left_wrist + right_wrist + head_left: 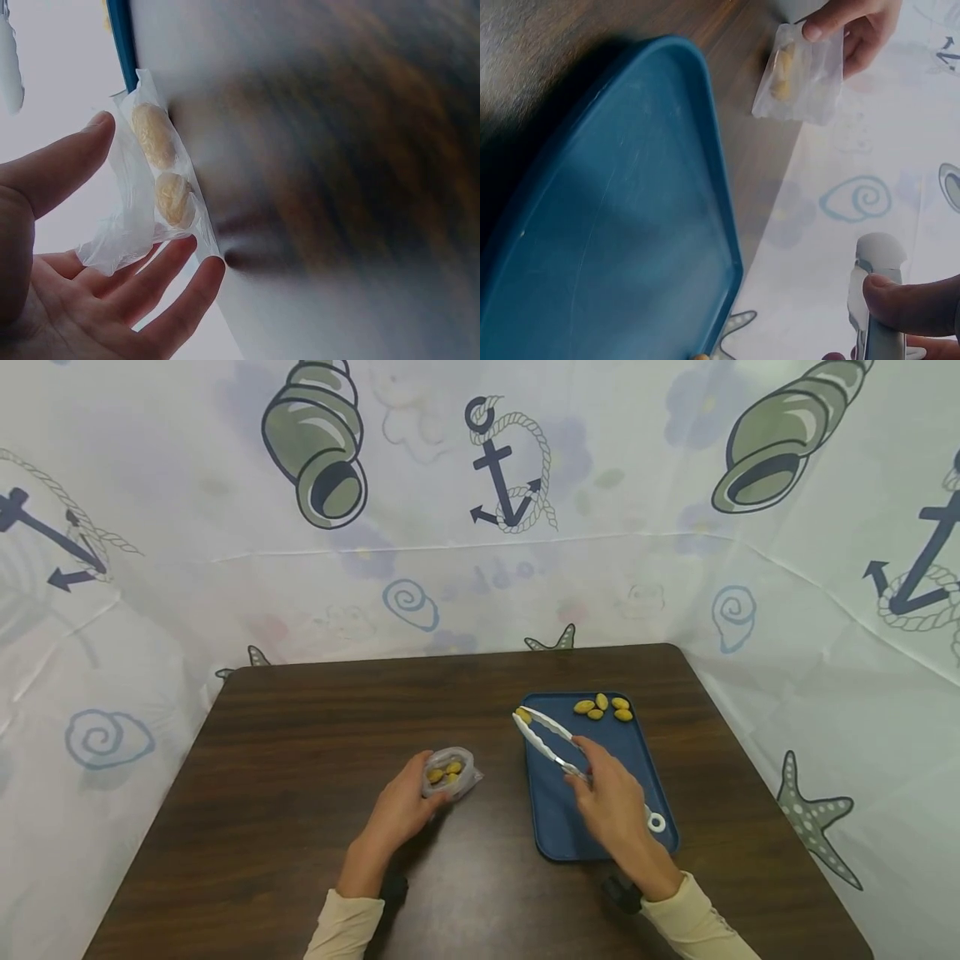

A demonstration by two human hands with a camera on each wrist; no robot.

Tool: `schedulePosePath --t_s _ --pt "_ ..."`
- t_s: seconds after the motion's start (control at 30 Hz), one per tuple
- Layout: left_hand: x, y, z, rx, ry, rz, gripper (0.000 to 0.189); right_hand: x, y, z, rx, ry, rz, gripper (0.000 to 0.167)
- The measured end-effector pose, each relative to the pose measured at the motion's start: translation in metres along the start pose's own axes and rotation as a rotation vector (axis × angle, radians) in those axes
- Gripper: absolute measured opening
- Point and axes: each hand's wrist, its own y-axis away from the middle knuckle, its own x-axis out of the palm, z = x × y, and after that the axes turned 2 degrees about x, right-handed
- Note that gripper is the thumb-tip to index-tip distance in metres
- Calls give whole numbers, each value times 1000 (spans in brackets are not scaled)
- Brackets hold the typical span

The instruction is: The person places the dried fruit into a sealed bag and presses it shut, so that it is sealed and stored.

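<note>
My left hand (401,810) holds a clear plastic bag (472,775) upright on the table, thumb on one side and fingers on the other. Inside lie several yellow-brown oval pieces (453,767), two of them showing through the plastic in the left wrist view. My right hand (617,797) grips white-tipped metal tongs (542,747), its thumb on a metal arm (885,341) in the right wrist view. Between the tong tips is one more oval piece (523,716), over the far left corner of a blue tray (555,822).
Several oval pieces (596,714) are grouped at the tray's far end. The tray lies at the right on a dark wooden table (315,718), with the bag to its left. A white cloth (450,468) printed with shells and anchors hangs behind and beside the table.
</note>
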Motion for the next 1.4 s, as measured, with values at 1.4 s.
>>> schedulePosePath --t_s 1.4 --pt "-1 0 -1 4 0 3 75 22 9 24 -90 -20 90 56"
